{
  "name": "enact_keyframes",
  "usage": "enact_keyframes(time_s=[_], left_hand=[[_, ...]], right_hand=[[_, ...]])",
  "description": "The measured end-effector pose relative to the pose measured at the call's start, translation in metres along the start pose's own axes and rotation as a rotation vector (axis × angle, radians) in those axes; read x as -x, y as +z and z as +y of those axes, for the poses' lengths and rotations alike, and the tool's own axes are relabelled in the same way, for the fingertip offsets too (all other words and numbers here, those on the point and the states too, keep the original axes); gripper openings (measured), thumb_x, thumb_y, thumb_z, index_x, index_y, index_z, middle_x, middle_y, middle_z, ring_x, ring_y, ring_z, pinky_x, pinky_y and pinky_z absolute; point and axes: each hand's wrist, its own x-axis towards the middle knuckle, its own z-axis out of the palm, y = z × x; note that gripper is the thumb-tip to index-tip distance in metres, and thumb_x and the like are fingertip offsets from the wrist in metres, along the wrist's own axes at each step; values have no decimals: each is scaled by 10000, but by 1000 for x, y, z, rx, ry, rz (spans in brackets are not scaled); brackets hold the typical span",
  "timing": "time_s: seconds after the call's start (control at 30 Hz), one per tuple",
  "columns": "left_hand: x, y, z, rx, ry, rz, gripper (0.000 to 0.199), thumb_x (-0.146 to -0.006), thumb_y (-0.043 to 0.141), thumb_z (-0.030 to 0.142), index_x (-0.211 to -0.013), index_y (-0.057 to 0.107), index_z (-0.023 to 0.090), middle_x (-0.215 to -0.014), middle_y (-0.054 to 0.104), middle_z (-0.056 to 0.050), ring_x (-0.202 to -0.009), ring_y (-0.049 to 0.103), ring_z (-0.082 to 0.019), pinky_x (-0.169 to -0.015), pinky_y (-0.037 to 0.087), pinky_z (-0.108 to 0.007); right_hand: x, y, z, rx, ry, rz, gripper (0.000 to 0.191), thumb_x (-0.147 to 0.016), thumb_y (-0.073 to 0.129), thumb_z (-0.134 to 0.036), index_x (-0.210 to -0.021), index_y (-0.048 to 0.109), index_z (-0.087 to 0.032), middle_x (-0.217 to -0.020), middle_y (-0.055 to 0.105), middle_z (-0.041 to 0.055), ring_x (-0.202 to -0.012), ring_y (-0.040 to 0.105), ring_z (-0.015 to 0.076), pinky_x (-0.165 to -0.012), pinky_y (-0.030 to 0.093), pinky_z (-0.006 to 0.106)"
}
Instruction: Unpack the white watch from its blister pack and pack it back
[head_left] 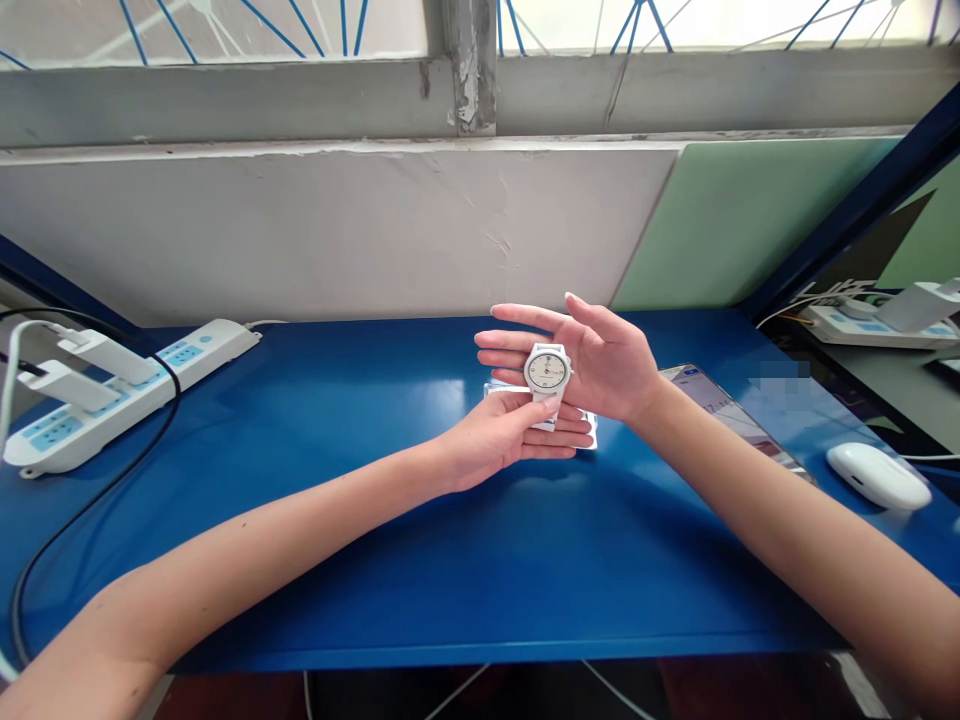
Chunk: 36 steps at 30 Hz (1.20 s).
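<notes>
A white wristwatch (547, 370) with a round, pale dial faces up at the middle of the view. My left hand (510, 430) holds it by the lower strap, the thumb pressed on top and the fingers beneath. My right hand (592, 350) is open, palm up, its fingers stretched out to the left beside and behind the watch case. Whether those fingers touch the watch, I cannot tell. Under both hands lies a flat white item (592, 432) on the table, mostly covered, so its kind is hidden.
The blue table (360, 560) runs up to a pale wall. At left lies a white power strip (202, 345) with plugged-in chargers and a black cable (161, 425). A phone (720, 410) lies partly behind my right forearm. Farther right is a white mouse (877, 475).
</notes>
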Motion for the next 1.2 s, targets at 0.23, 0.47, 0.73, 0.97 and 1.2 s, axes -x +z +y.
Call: enact_keyframes(time_s=[0.23, 0.47, 0.73, 0.97, 1.2], left_hand=[[0, -1, 0, 31, -44, -30, 326, -928, 673, 401, -1042, 724, 100, -1041, 760, -182, -965, 748, -276, -955, 545, -439], [1, 3, 2, -45, -66, 9, 448, -861, 733, 472, -1085, 722, 84, -1112, 738, -215, -1046, 726, -321, -974, 536, -453], [0, 1, 1, -28, -61, -18, 387, -908, 686, 399, -1115, 720, 74, -1187, 710, -224, -1146, 681, -336, -1030, 500, -461], [-1, -2, 13, -46, 62, 28, 348, -897, 708, 404, -1034, 732, 85, -1103, 745, -186, -1074, 715, -313, -1014, 524, -466], [0, -21, 25, -854, 619, 439, 244, -969, 587, 346, -967, 710, 135, -922, 762, -86, -865, 737, -210, -789, 579, -320]], right_hand=[[1, -5, -1, 19, 11, -34, 541, -956, 342, -556, -1295, 606, -227, -1299, 698, 78, -1275, 603, 265, -1137, 394, 489], [-1, -7, 1, 45, 54, -35, 546, -960, 354, -574, -1244, 647, -211, -1283, 707, 88, -1297, 584, 262, -1156, 368, 447], [2, -4, 0, -9, 25, -79, 569, -969, 317, -589, -1252, 644, -219, -1278, 710, 76, -1255, 613, 274, -1128, 398, 498], [-3, -6, -10, 288, -62, 55, 452, -936, 507, -546, -1179, 690, -212, -1195, 733, 87, -1145, 657, 269, -1042, 476, 449], [18, -11, -27, 957, -304, 342, 426, -958, 530, -544, -961, 747, -177, -805, 674, 37, -792, 630, 169, -754, 513, 310]])
